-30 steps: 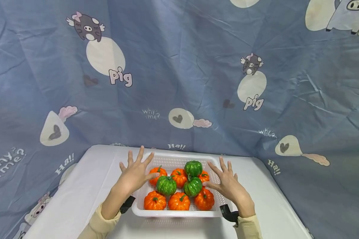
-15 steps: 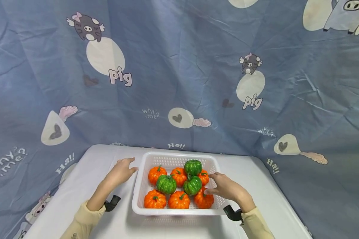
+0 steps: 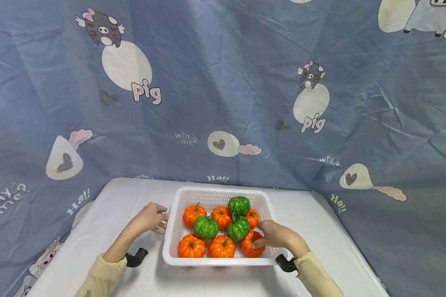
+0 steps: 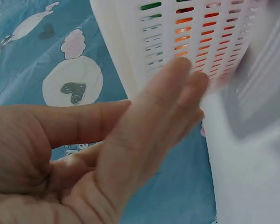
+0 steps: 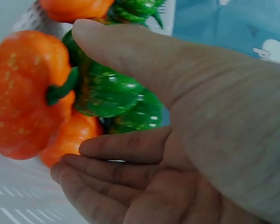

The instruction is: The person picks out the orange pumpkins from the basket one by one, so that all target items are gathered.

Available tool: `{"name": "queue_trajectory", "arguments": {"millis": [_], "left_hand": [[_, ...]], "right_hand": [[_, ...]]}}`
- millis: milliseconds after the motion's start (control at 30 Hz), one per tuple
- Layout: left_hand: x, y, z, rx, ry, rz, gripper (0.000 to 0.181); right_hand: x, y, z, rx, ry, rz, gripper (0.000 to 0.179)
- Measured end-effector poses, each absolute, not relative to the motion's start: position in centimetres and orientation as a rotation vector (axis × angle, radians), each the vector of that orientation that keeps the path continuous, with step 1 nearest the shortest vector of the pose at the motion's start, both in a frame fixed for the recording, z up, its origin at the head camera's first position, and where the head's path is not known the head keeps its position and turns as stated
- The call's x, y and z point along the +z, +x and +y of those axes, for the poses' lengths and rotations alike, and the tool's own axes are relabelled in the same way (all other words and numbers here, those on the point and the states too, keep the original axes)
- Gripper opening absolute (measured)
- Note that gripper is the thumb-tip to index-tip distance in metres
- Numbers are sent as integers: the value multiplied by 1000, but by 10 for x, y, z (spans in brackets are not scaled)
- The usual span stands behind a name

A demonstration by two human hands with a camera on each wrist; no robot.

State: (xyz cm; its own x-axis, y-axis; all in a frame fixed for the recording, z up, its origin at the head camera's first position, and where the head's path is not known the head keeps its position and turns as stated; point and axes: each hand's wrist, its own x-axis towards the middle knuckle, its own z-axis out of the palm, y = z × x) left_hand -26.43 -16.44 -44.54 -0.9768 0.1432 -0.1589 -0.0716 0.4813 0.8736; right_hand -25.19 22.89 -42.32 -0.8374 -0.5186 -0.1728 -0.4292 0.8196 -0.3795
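Note:
A white slotted plastic basket (image 3: 171, 243) holds several small orange pumpkins (image 3: 223, 246) and three green pumpkins (image 3: 206, 227). My left hand (image 3: 150, 217) is beside the basket's left wall, its fingers slightly bent and nothing in them. In the left wrist view those fingers (image 4: 149, 121) overlap the slotted wall. Over the basket's right side, my right hand (image 3: 280, 238) reaches toward the front right orange pumpkin (image 3: 250, 246). Seen from the right wrist, its thumb and fingers are spread apart, with the orange pumpkin (image 5: 23, 95) just beyond the fingertips and green pumpkins (image 5: 105, 91) behind.
The basket stands on a white-covered table (image 3: 338, 247). Behind and around the table hangs a blue cloth (image 3: 223, 82) printed with pigs. Black wrist camera mounts (image 3: 136, 258) stick out near both sleeves.
Both hands were spread above the basket's sides. The left hand has moved left and down beside the wall; the right has lowered toward the front right orange pumpkin. The pumpkins keep their places.

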Motion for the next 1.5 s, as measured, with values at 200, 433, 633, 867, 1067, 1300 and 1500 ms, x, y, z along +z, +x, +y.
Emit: {"name": "queue_trajectory", "arguments": {"millis": [200,433,633,867,1067,1300,1500], "left_hand": [[-444,-265,-162,1590,15,2460,43],[-446,-264,-160,1565,-8,2498,44],[-449,-262,-158,1597,-29,2487,42],[-448,-261,-159,1602,-24,2483,41],[-448,-262,-159,1597,-39,2477,41],[-449,-264,-158,1614,-64,2465,38],[-451,-264,-160,1644,-85,2427,33]], "right_hand": [[-426,-258,226,-387,-629,2691,32],[-430,-270,220,-240,-570,2606,26],[-433,-272,213,-114,-525,2622,29],[-433,-270,206,-73,-462,2600,36],[-432,-271,208,-46,-504,2595,35],[-430,-268,215,-228,-568,2572,37],[-432,-266,222,-326,-626,2578,38]]}}
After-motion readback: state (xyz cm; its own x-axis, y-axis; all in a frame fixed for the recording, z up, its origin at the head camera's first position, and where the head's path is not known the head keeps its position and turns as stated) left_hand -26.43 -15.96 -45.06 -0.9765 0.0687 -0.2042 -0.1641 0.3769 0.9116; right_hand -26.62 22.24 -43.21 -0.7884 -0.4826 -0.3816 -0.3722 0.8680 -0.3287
